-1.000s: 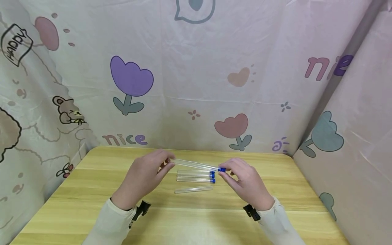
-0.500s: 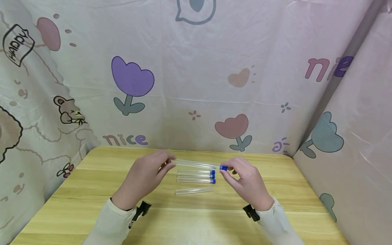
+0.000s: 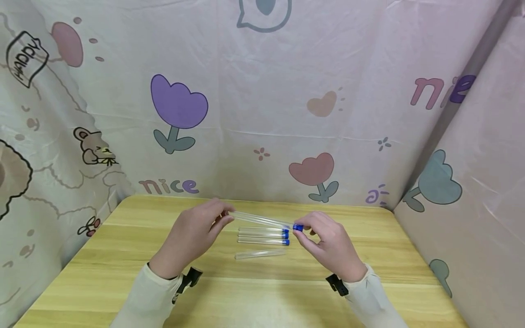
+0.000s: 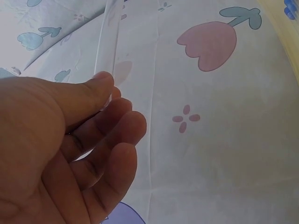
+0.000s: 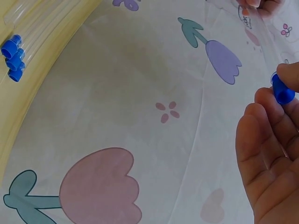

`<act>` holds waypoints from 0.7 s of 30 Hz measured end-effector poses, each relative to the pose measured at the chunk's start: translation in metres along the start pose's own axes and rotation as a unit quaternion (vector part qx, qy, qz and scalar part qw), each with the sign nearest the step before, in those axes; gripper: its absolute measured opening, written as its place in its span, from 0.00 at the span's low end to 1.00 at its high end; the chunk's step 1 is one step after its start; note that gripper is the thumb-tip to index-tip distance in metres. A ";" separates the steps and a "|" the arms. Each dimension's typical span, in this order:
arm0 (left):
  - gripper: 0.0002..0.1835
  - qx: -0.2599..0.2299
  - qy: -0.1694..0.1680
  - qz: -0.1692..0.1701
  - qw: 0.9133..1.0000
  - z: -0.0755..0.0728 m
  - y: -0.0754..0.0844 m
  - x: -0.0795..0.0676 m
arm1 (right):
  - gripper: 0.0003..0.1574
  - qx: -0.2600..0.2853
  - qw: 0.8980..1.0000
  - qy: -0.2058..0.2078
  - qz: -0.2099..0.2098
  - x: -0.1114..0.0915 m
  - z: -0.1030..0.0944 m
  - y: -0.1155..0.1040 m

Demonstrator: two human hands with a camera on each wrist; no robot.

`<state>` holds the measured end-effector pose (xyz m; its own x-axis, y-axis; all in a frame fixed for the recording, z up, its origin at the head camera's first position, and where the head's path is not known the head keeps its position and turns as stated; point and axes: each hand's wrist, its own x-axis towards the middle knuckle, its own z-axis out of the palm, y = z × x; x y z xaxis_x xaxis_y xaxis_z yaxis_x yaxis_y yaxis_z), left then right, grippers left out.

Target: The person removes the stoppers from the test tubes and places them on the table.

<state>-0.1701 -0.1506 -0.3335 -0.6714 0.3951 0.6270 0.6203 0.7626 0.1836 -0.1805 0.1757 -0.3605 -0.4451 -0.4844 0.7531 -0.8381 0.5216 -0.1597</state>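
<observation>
Tube (image 3: 262, 220) tips a touch more, its cap (image 3: 298, 227) lower than half a second ago. Over the table (image 3: 262, 296), the left hand (image 3: 194, 239) pinches the clear end, the right hand (image 3: 331, 246) the cap. Probably light, stiff, slick, maybe brittle: best held by both ends.

"nice" (image 3: 169, 186) and "ni…e" (image 3: 444, 92) on backdrop (image 3: 262, 105), bubble lettering (image 3: 24, 59) unclear

The long, clear, glassy tube (image 3: 262, 220) looks smooth, its round blue plastic cap (image 3: 298, 227) shiny; the yellow wood-grain tabletop (image 3: 262, 296) gleams softly; the white flower-printed cloth (image 3: 254, 91) at twelve o'clock is creased.
</observation>
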 end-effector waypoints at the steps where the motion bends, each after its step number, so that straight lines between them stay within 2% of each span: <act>1: 0.07 0.000 0.000 -0.001 1.000 0.000 0.000 0.000 | 0.09 0.000 1.000 0.000 0.000 0.000 0.000 0.000; 16: 0.07 0.003 -0.005 -0.011 1.000 0.001 -0.002 0.000 | 0.08 -0.006 1.000 -0.008 0.006 -0.002 -0.001 0.002; 21: 0.07 0.004 -0.002 -0.007 1.000 0.001 -0.005 0.001 | 0.06 -0.019 0.999 -0.005 0.033 -0.001 -0.004 0.002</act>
<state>-0.1740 -0.1535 -0.3349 -0.6815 0.3867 0.6213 0.6074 0.7724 0.1855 -0.1806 0.1805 -0.3590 -0.5021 -0.4550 0.7354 -0.7942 0.5791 -0.1840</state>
